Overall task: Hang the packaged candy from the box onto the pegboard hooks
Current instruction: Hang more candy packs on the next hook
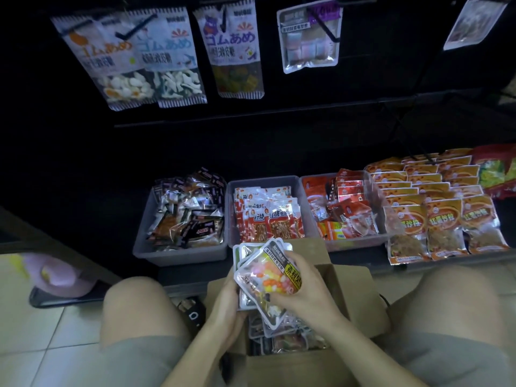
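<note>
An open cardboard box sits on the floor between my knees, with more clear candy packets inside. Both hands hold a small stack of candy packets above the box; the top one shows pink, orange and yellow sweets. My left hand grips the stack's left edge from underneath. My right hand curls over its right side. Higher up, a dark pegboard carries hooks with hanging bags: three gummy bags at the left and a clear marshmallow packet in the middle.
Grey bins of snack packets line a low shelf just behind the box, and rows of orange packets lie at the right. A pink object rests on a dark tray at the left. Another bag hangs top right.
</note>
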`<action>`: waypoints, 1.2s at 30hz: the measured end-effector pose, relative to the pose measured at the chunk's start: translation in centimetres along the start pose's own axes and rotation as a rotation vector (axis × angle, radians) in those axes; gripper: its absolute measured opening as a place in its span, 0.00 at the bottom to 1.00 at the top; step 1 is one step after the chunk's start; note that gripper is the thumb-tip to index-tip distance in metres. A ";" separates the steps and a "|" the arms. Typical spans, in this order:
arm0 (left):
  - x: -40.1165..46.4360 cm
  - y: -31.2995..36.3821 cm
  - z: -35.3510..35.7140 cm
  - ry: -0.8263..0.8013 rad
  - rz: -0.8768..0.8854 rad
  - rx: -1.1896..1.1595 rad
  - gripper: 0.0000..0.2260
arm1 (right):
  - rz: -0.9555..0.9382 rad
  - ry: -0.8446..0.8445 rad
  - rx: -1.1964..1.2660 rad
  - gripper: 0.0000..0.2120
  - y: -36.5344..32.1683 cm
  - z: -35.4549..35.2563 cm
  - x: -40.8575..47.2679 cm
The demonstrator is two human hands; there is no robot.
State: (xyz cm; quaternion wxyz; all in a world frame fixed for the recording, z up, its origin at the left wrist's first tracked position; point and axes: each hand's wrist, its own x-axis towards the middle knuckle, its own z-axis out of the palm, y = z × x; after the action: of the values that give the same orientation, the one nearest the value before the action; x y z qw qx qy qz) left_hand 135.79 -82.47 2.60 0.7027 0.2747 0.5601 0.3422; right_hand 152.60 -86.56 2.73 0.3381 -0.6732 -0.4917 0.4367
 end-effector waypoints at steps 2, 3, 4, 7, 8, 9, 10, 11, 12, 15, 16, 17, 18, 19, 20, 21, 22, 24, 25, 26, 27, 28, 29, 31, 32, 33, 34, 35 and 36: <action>-0.1 0.5 -0.2 -0.039 -0.033 -0.076 0.22 | 0.020 -0.037 0.107 0.34 -0.7 -0.6 0.3; -0.3 0.8 -0.2 -0.047 -0.034 -0.106 0.24 | 0.024 -0.050 0.134 0.34 -1.0 -0.9 0.5; -0.3 1.1 -0.2 -0.070 -0.027 -0.125 0.25 | 0.024 -0.056 0.141 0.34 -1.4 -1.2 0.6; -0.4 1.7 -0.4 -0.111 0.018 -0.115 0.29 | 0.037 -0.046 0.164 0.34 -2.5 -1.5 0.9; -0.3 1.8 -0.5 -0.107 0.032 -0.109 0.32 | 0.042 -0.027 0.169 0.34 -3.0 -1.5 0.9; -0.2 1.9 -0.6 -0.105 0.044 -0.098 0.34 | 0.045 -0.005 0.173 0.34 -3.2 -1.4 1.0; -0.3 2.2 -0.7 -0.114 0.059 -0.084 0.36 | 0.041 0.023 0.190 0.33 -3.4 -1.3 1.1; -0.2 2.3 -0.8 -0.120 0.084 -0.069 0.35 | 0.040 0.048 0.213 0.33 -3.6 -1.2 1.1; -0.3 2.5 -1.0 -0.127 0.113 -0.048 0.33 | 0.041 0.077 0.244 0.33 -3.8 -1.1 1.1; -0.7 3.0 -1.6 -0.172 0.179 0.037 0.29 | 0.073 0.139 0.321 0.34 -4.2 -0.7 1.4; -0.7 3.1 -1.7 -0.183 0.196 0.054 0.28 | 0.075 0.152 0.330 0.34 -4.3 -0.6 1.5; -0.7 3.2 -1.9 -0.183 0.209 0.061 0.26 | 0.078 0.157 0.335 0.33 -4.5 -0.6 1.5; -0.7 3.3 -2.1 -0.175 0.217 0.059 0.24 | 0.078 0.156 0.342 0.32 -4.5 -0.6 1.5; -0.7 3.4 -2.2 -0.164 0.219 0.054 0.23 | 0.081 0.159 0.349 0.30 -4.4 -0.7 1.6; -0.7 3.6 -2.5 -0.154 0.220 0.048 0.22 | 0.079 0.162 0.359 0.27 -4.5 -0.8 1.6; -0.6 3.7 -2.7 -0.149 0.222 0.043 0.22 | 0.081 0.163 0.375 0.24 -4.5 -1.0 1.7; -0.6 3.8 -2.9 -0.144 0.226 0.040 0.22 | 0.081 0.161 0.399 0.21 -4.4 -1.1 1.9; -0.5 3.9 -3.3 -0.129 0.245 0.030 0.22 | 0.079 0.156 0.442 0.17 -4.6 -1.6 2.3; -0.6 4.0 -3.4 -0.121 0.257 0.020 0.23 | 0.079 0.153 0.463 0.16 -5.1 -1.7 2.2; -0.6 4.1 -3.4 -0.117 0.272 0.014 0.24 | 0.074 0.146 0.496 0.15 -5.4 -1.9 2.2; -0.7 4.2 -3.5 -0.114 0.287 0.013 0.24 | 0.071 0.144 0.527 0.15 -5.8 -1.9 2.1; -0.6 4.3 -3.5 -0.109 0.302 0.018 0.24 | 0.070 0.140 0.548 0.15 -6.3 -2.0 2.0; -0.6 4.4 -3.5 -0.105 0.317 0.021 0.23 | 0.075 0.137 0.577 0.16 -6.6 -1.9 2.1; -0.7 4.9 -3.2 -0.087 0.345 0.028 0.21 | 0.085 0.128 0.688 0.18 -7.1 -1.7 2.3; -0.8 5.2 -3.0 -0.079 0.359 0.030 0.20 | 0.096 0.120 0.758 0.19 -7.4 -1.7 2.4; -0.8 5.5 -2.8 -0.073 0.376 0.025 0.20 | 0.098 0.106 0.811 0.18 -7.9 -1.7 2.5; -0.9 6.0 -2.7 -0.062 0.396 0.017 0.19 | 0.079 0.090 0.826 0.15 -8.5 -1.7 2.6; -1.0 6.5 -2.6 -0.050 0.418 0.010 0.19 | 0.050 0.083 0.800 0.13 -9.3 -1.7 2.5; -1.0 7.1 -2.5 -0.038 0.447 0.008 0.19 | 0.009 0.093 0.740 0.12 -10.1 -1.8 2.4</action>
State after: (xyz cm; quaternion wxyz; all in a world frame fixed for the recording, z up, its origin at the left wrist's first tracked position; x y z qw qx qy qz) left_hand 131.94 -78.86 8.08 0.6187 0.4014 0.4732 0.4819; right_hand 150.82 -81.42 11.80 0.5784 -0.5268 -0.2817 0.5555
